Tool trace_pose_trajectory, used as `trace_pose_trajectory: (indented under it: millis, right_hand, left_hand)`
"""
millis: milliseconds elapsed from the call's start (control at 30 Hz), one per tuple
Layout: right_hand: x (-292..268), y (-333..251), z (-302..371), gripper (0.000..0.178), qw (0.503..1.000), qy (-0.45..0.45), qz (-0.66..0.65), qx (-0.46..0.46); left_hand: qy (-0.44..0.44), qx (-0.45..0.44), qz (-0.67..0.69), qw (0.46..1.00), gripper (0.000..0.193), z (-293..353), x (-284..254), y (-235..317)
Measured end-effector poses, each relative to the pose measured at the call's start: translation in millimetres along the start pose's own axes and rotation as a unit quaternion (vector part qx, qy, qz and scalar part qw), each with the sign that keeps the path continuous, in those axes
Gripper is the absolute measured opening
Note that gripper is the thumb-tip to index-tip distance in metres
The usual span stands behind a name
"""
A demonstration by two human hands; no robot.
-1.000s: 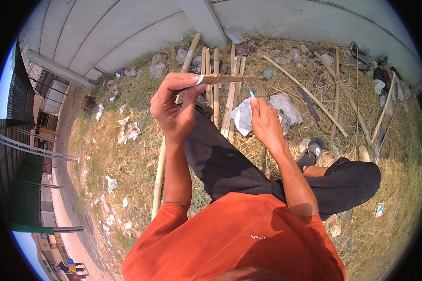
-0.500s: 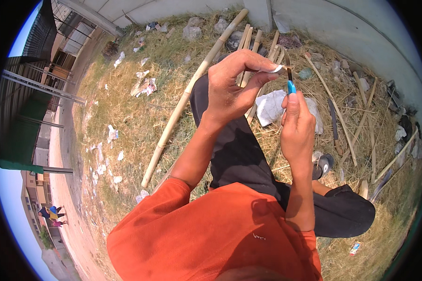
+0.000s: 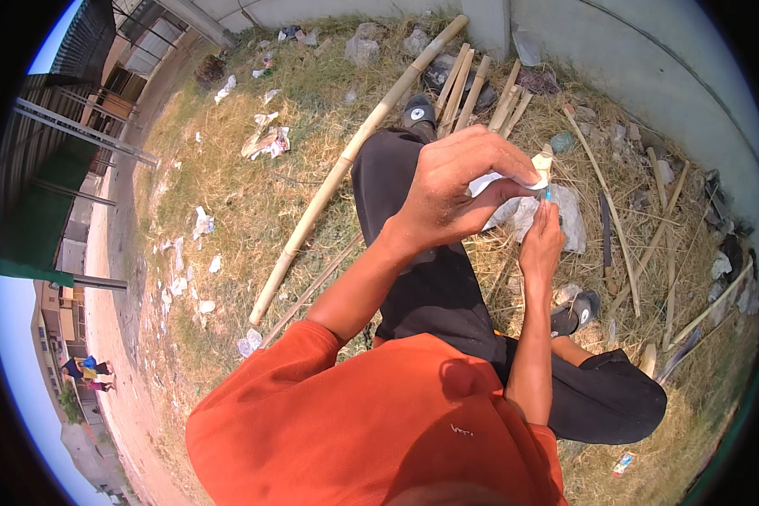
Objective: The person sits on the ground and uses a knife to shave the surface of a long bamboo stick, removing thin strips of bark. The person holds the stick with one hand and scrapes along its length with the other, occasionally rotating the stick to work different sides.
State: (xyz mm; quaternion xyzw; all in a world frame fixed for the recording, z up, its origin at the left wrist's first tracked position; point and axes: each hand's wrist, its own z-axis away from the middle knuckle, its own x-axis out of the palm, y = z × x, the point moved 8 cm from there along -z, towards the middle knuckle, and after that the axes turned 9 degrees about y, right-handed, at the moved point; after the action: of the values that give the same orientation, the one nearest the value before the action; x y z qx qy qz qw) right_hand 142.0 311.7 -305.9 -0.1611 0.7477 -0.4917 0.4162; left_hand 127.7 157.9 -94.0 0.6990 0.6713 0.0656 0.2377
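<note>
My left hand (image 3: 455, 190) is closed in a pinch, with a small pale piece (image 3: 542, 166) at its fingertips; its exact kind is hard to make out. Just below it, my right hand (image 3: 542, 244) grips a knife (image 3: 548, 194) by its blue handle. Only a bit of blue shows above the fingers, and the blade is hidden against the pale piece. Under both hands a whitish slab (image 3: 569, 223) lies on the dry grass. My black-trousered legs are bent on either side of it.
A long bamboo pole (image 3: 337, 177) lies left of my leg. Split bamboo strips (image 3: 455, 88) rest ahead, near the concrete wall (image 3: 641, 76). To the right are a dark long blade (image 3: 606, 228) and a thin stick (image 3: 603, 198). Litter (image 3: 270, 142) dots the grass; people (image 3: 88, 371) stand far left.
Both hands have come lower, the left also further right. The knife's dark blade, visible before, is now hidden at the pale piece. The view has shifted slightly.
</note>
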Motion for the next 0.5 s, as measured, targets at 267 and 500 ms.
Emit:
trace_pose_trajectory:
  millis: [267, 500]
  right_hand:
    - [-43, -67, 4, 0.04, 0.984, -0.023, -0.171, -0.032]
    - [-45, -98, 5, 0.027, 0.976, -0.073, -0.19, -0.081]
  left_hand:
    - [0.05, -0.041, -0.012, 0.998, 0.025, -4, -9, -14]
    - [0.085, -0.068, -0.012, 0.994, 0.022, 5, -14, -23]
